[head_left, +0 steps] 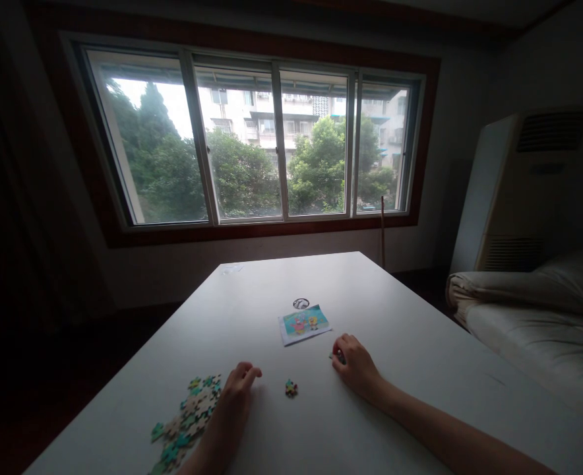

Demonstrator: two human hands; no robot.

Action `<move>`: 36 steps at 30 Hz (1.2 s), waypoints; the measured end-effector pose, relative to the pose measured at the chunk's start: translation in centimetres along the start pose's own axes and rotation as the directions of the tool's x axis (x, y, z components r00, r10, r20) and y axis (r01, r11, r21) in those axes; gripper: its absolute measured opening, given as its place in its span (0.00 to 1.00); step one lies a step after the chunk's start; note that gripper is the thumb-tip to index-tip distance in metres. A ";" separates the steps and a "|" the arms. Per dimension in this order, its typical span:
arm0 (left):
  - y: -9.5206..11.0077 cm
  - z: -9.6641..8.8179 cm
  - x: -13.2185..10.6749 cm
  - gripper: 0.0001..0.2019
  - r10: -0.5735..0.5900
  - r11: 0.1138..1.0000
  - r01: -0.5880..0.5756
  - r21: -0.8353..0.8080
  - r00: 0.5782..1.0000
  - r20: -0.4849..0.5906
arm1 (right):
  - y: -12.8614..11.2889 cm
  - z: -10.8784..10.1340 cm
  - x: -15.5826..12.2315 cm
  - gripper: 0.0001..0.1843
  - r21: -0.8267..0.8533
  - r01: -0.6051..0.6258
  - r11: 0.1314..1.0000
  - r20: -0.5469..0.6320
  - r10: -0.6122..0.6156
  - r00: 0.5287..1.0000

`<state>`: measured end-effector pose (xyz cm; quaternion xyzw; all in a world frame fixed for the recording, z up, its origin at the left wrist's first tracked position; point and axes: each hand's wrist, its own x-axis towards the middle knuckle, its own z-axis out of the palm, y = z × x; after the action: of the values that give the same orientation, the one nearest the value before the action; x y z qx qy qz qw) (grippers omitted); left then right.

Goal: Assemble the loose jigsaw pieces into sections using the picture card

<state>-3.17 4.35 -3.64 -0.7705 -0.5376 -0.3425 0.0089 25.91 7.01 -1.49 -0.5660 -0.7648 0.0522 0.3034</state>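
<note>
A loose heap of jigsaw puzzle pieces (192, 412), some teal-green side up and some plain back up, lies at the left of the white table. My left hand (237, 389) rests just right of the heap, its fingers loosely bent and nothing visible in them. Between my hands sits a small dark multicoloured puzzle piece or joined cluster (291, 388). My right hand (355, 364) is low over the table with its fingers closed around a puzzle piece (341, 357), mostly hidden by the fingers. Just beyond it lies a picture card (305, 324) with cartoon figures on light blue.
Behind the card, a round dark-and-white item (301, 303) lies on the white table (291, 280). Clear plastic (232, 269) is at the far left corner. A pale sofa (539, 310) stands to the right, and a wide window (242, 138) spans the back wall.
</note>
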 end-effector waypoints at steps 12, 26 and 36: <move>-0.6 -0.4 0.0 0.16 -0.023 0.999 0.023 -0.049 1.000 0.009 | -0.3 -0.2 -0.1 0.05 -0.005 0.015 1.000 0.011 -0.015 1.000; 1.2 -1.8 0.0 0.24 0.258 0.966 -0.255 0.046 0.963 -0.076 | -1.6 -1.0 -0.7 0.07 0.141 0.077 0.987 -0.110 -0.061 0.992; 7.9 -4.1 -1.8 0.28 0.727 0.687 -0.726 -0.040 0.685 0.054 | -6.4 0.2 -4.1 0.18 0.893 -0.333 0.303 0.423 -0.315 0.850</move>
<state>0.97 -2.00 1.32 -0.9311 -0.1863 -0.2897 0.1202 21.20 1.12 -0.67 -0.2407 -0.6295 0.6482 0.3545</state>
